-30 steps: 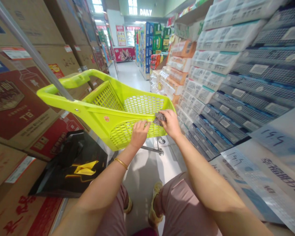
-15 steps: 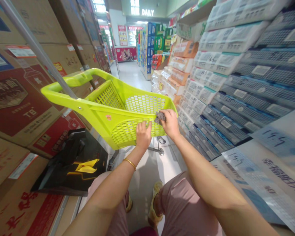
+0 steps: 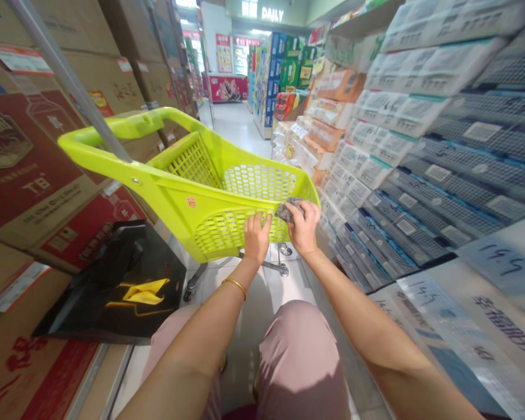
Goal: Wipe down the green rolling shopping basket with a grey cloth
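Supermarket aisle: stacked cartons (image 3: 35,169) left, shelved tissue packs (image 3: 402,111) with price tags right, green shopping trolley (image 3: 192,186), "DAILY" sign (image 3: 272,14)

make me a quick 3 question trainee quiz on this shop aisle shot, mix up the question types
1. True or false: the right hand presses a grey cloth on the green basket rim.
2. Which hand wears the gold bracelet?
3. The left hand rests on: A) the basket's meshed side B) the black bag C) a carton

Key: 1 true; 2 the left; 3 A
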`<state>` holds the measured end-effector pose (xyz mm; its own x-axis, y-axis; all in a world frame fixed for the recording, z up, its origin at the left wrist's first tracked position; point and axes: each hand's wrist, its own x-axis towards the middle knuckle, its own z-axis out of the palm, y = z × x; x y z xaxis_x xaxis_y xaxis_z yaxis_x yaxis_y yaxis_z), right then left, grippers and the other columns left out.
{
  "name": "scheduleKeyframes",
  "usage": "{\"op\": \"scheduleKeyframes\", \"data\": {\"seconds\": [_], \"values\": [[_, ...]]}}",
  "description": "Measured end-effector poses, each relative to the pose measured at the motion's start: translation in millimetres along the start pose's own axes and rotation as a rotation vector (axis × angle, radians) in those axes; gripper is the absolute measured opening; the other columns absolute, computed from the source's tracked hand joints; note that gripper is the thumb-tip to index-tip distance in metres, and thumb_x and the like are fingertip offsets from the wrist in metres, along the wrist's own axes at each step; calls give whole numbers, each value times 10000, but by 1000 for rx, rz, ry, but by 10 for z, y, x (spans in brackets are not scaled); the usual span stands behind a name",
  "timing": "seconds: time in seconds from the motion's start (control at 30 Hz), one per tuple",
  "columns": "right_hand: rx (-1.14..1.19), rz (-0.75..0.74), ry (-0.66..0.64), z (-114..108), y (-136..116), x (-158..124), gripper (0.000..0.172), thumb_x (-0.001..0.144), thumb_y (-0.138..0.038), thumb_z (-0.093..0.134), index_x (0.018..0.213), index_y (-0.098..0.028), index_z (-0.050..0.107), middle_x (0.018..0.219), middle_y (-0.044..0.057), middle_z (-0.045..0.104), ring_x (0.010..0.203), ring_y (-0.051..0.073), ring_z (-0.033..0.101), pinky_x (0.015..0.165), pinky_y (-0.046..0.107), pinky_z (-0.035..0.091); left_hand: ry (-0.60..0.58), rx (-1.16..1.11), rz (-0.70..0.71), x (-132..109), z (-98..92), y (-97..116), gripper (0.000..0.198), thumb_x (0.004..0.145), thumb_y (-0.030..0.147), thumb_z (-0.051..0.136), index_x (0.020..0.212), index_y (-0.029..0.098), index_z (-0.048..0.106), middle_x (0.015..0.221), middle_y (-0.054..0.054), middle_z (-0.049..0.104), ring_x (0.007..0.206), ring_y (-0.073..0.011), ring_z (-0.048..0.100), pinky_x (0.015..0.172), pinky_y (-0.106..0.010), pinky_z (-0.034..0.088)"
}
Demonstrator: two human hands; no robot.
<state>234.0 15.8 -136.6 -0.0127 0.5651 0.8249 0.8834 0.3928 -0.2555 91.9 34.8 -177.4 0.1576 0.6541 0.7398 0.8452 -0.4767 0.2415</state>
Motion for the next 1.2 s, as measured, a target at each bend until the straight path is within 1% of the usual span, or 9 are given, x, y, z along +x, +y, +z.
{"op": "scheduleKeyframes", "data": {"seconds": [0.1, 0.27, 0.43, 0.57, 0.7, 0.87, 1.07, 1.13, 1.2], "values": [[-3, 45, 0, 132, -20, -67, 330, 867, -213, 426, 1116, -304, 624, 1122, 88, 503, 1125, 247, 396, 1049, 483, 319, 7, -12, -47, 0, 66, 22, 308, 927, 191, 355, 1111, 189, 602, 1150, -144, 579, 1065, -240, 518, 932, -435, 404], [18, 62, -93, 314, 63, -177, 299, 892, -266, 437, 1090, -347, 646, 1070, 83, 536, 1059, 235, 433, 1033, 473, 331, -8, -3, -121, -6, 116, 71, 273, 909, 204, 388, 1028, 180, 633, 1185, -137, 561, 1128, -262, 483, 1013, -472, 345], [50, 54, -174, 466, 221, -448, 255, 880, -300, 458, 1016, -338, 671, 1011, 81, 558, 998, 226, 453, 967, 478, 391, -49, -29, -118, -10, 102, 76, 306, 887, 238, 443, 1159, 200, 579, 1225, -145, 534, 1166, -270, 462, 1025, -485, 335], [14, 13, -210, 528, 304, -692, 274, 876, -252, 449, 1018, -338, 667, 995, 68, 576, 975, 209, 461, 926, 446, 422, 13, -10, -134, -1, 128, 89, 287, 896, 241, 437, 1137, 217, 591, 1185, -136, 554, 1136, -263, 478, 996, -469, 351], [-7, -14, -259, 500, 327, -772, 302, 883, -219, 434, 1049, -334, 658, 1018, 72, 581, 990, 209, 472, 925, 426, 420, 81, 28, -107, 11, 167, 96, 272, 895, 227, 429, 1097, 227, 612, 1129, -112, 575, 1075, -250, 498, 947, -432, 379], [6, 14, -247, 400, 302, -596, 307, 891, -240, 414, 1080, -331, 639, 1021, 83, 563, 1018, 222, 474, 956, 444, 396, 89, 18, -131, 25, 144, 101, 254, 871, 231, 454, 1052, 232, 633, 1087, -103, 572, 1034, -240, 498, 913, -411, 389], [-65, -10, 6, 178, 139, -107, 301, 889, -298, 414, 1115, -308, 612, 1022, 84, 513, 1028, 239, 459, 976, 467, 387, 41, 15, -170, 37, 90, 120, 182, 842, 232, 512, 965, 200, 642, 1059, -118, 569, 1008, -245, 500, 902, -423, 381], [-73, -35, 45, 127, 89, 27, 307, 886, -324, 420, 1133, -299, 601, 1044, 87, 499, 1038, 244, 450, 980, 467, 384, 66, 18, -171, 46, 87, 126, 172, 853, 239, 501, 939, 203, 645, 1035, -109, 580, 982, -233, 500, 885, -408, 387], [-63, -49, 30, 121, 67, 77, 313, 875, -356, 438, 1137, -295, 599, 1051, 89, 493, 1040, 250, 443, 979, 475, 380, 81, 14, -176, 54, 85, 131, 166, 854, 246, 502, 922, 206, 649, 1023, -102, 586, 967, -228, 498, 867, -397, 392]]}}
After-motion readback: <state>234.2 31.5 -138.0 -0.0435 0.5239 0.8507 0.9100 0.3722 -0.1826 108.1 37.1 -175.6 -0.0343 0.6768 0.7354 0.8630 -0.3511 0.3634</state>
